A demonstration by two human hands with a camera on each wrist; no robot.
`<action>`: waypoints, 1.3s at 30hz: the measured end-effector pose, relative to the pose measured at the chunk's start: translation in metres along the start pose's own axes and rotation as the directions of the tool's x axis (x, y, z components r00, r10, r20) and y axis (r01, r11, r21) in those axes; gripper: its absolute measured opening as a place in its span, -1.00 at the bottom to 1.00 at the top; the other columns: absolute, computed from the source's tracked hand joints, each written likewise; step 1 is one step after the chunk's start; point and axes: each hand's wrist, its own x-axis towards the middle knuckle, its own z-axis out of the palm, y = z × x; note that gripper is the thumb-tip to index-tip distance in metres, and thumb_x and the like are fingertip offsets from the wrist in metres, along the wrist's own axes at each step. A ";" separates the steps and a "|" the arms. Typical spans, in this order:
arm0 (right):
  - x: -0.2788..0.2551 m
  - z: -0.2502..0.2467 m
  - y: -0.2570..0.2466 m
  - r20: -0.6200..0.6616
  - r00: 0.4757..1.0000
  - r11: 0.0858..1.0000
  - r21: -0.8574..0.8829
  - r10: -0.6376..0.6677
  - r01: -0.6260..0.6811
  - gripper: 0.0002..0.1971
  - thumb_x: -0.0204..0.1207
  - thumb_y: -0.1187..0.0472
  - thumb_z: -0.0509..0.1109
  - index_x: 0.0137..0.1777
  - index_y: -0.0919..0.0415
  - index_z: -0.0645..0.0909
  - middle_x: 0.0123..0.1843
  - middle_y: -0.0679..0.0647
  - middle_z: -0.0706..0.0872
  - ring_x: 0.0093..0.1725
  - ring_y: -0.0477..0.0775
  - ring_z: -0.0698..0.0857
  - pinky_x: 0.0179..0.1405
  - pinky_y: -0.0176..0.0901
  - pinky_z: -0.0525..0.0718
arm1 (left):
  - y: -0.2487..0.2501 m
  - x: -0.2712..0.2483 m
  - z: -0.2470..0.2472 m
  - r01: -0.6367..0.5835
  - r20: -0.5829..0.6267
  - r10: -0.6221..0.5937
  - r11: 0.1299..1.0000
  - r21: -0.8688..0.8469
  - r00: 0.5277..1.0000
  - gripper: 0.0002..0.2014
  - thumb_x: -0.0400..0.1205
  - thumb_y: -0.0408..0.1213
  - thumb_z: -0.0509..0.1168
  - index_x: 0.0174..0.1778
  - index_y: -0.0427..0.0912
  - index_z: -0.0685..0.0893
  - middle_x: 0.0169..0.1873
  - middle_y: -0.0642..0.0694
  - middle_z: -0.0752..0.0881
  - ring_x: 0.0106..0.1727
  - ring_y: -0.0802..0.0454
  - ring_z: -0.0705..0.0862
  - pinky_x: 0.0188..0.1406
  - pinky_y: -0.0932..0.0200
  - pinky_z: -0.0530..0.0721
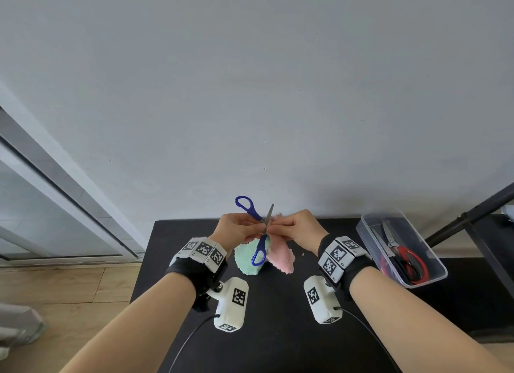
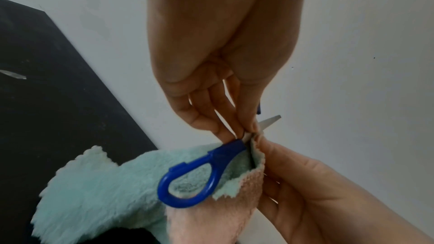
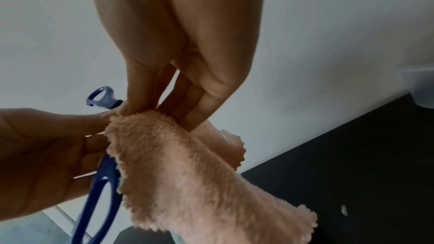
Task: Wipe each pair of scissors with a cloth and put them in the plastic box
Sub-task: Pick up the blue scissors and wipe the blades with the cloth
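Observation:
Blue-handled scissors (image 1: 260, 250) are held spread wide above the black table (image 1: 278, 331), one handle loop up and one hanging down. My left hand (image 1: 242, 228) pinches them near the pivot; the lower loop (image 2: 187, 181) and a blade tip (image 2: 272, 120) show in the left wrist view. My right hand (image 1: 294, 226) pinches a fluffy cloth, pink on one side (image 1: 281, 257) and mint green on the other (image 1: 246, 258), around a blade. The right wrist view shows my fingers (image 3: 187, 107) pressing the pink cloth (image 3: 187, 173) beside the blue handle (image 3: 101, 192).
A clear plastic box (image 1: 434, 264) stands at the table's right edge with red-handled scissors (image 1: 409, 261) and another pair inside. A dark metal bar (image 1: 472, 214) slants behind it. A white wall rises right behind the table. Wooden floor lies to the left.

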 end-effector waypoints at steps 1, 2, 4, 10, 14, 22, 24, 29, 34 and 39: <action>0.001 0.001 -0.001 0.000 1.000 0.999 -0.031 -0.008 0.008 -0.83 0.42 0.34 0.53 0.01 0.30 0.79 -0.07 0.01 0.81 0.05 -0.07 0.75 0.24 -0.21 0.64 | 0.000 0.001 0.000 -0.007 -0.002 0.007 1.000 -0.002 1.000 -0.89 0.49 -0.42 0.49 -0.09 -0.28 0.76 -0.19 -0.21 0.81 -0.16 -0.02 0.79 0.04 0.11 0.73; 0.001 0.002 -0.003 0.003 1.000 0.997 -0.069 -0.015 0.015 -0.84 0.43 0.32 0.53 0.01 0.30 0.79 -0.08 0.01 0.81 0.03 -0.09 0.75 0.24 -0.23 0.62 | 0.001 0.001 0.000 -0.011 -0.004 0.011 1.000 -0.008 1.000 -0.89 0.50 -0.42 0.48 -0.08 -0.28 0.76 -0.15 -0.23 0.81 -0.12 -0.06 0.79 0.07 0.09 0.74; 0.002 0.004 -0.007 0.013 1.000 0.990 -0.140 -0.027 0.029 -0.86 0.46 0.29 0.51 0.00 0.29 0.77 -0.11 -0.01 0.79 -0.02 -0.11 0.74 0.21 -0.25 0.63 | 0.002 0.001 -0.001 -0.016 -0.004 0.015 1.000 -0.024 1.000 -0.88 0.50 -0.43 0.47 -0.06 -0.31 0.75 -0.12 -0.27 0.79 -0.10 -0.10 0.77 0.06 0.12 0.76; 0.006 0.013 -0.012 0.022 0.998 0.967 -0.248 -0.055 0.059 -0.86 0.54 0.24 0.44 0.01 0.29 0.74 -0.11 -0.01 0.75 -0.05 -0.11 0.72 0.00 -0.45 0.60 | 0.008 0.008 -0.010 -0.006 -0.002 0.006 1.000 -0.023 1.000 -0.86 0.50 -0.45 0.47 -0.06 -0.39 0.73 -0.18 -0.27 0.77 -0.18 -0.07 0.73 0.07 0.08 0.75; 0.007 0.010 -0.012 0.026 0.999 0.951 -0.305 -0.040 0.047 -0.86 0.56 0.22 0.41 -0.02 0.28 0.74 -0.07 0.07 0.78 -0.03 -0.03 0.72 0.03 -0.36 0.62 | 0.008 0.011 -0.014 -0.014 -0.025 0.013 0.999 -0.031 1.000 -0.90 0.50 -0.46 0.46 -0.10 -0.36 0.74 -0.18 -0.27 0.78 -0.22 -0.04 0.74 -0.09 0.19 0.77; 0.005 -0.005 0.000 0.010 1.000 0.951 -0.309 0.015 -0.011 -0.87 0.55 0.19 0.43 -0.06 0.23 0.75 -0.14 0.02 0.76 -0.10 -0.08 0.71 -0.07 -0.40 0.62 | 0.009 0.013 -0.023 -0.018 -0.127 0.000 0.990 -0.138 0.992 -0.95 0.52 -0.49 0.43 -0.14 -0.35 0.71 -0.24 -0.22 0.77 -0.35 0.11 0.77 -0.29 0.33 0.73; 0.002 -0.016 0.011 -0.052 0.998 0.960 -0.276 0.041 -0.054 -0.87 0.55 0.23 0.43 0.00 0.26 0.75 -0.13 0.03 0.77 -0.09 -0.08 0.71 -0.10 -0.44 0.62 | 0.010 0.016 -0.035 -0.029 -0.217 -0.019 0.976 -0.216 0.976 -0.96 0.52 -0.48 0.44 -0.15 -0.34 0.72 -0.25 -0.20 0.77 -0.36 0.12 0.78 -0.25 0.32 0.75; -0.002 -0.013 0.021 -0.205 0.970 0.975 0.203 0.129 -0.087 -0.93 0.49 0.35 0.46 -0.07 0.26 0.75 -0.07 0.19 0.79 0.03 0.14 0.74 0.15 -0.03 0.71 | 0.011 0.015 -0.046 0.017 -0.218 -0.083 0.957 -0.288 0.972 -0.92 0.49 -0.43 0.47 -0.13 -0.30 0.75 -0.20 -0.17 0.82 -0.25 0.10 0.80 -0.10 0.27 0.73; 0.000 0.008 0.014 -0.160 0.963 0.835 0.542 0.215 -0.096 -0.78 0.50 0.36 0.44 0.11 0.43 0.70 0.08 0.36 0.76 0.07 0.24 0.75 0.18 0.06 0.70 | 0.000 0.013 -0.031 0.062 -0.168 -0.145 0.905 -0.420 0.975 -0.88 0.49 -0.42 0.47 -0.08 -0.32 0.74 -0.21 -0.14 0.83 -0.20 0.07 0.79 -0.06 0.25 0.68; -0.001 0.018 0.010 -0.102 0.968 0.693 0.715 0.230 -0.089 -0.74 0.53 0.33 0.39 0.18 0.43 0.66 0.12 0.34 0.75 0.05 0.18 0.77 0.10 -0.03 0.73 | -0.008 0.013 -0.017 0.054 -0.169 -0.142 0.896 -0.442 0.975 -0.85 0.48 -0.40 0.49 -0.08 -0.35 0.74 -0.15 -0.19 0.80 -0.12 0.03 0.75 -0.12 0.26 0.60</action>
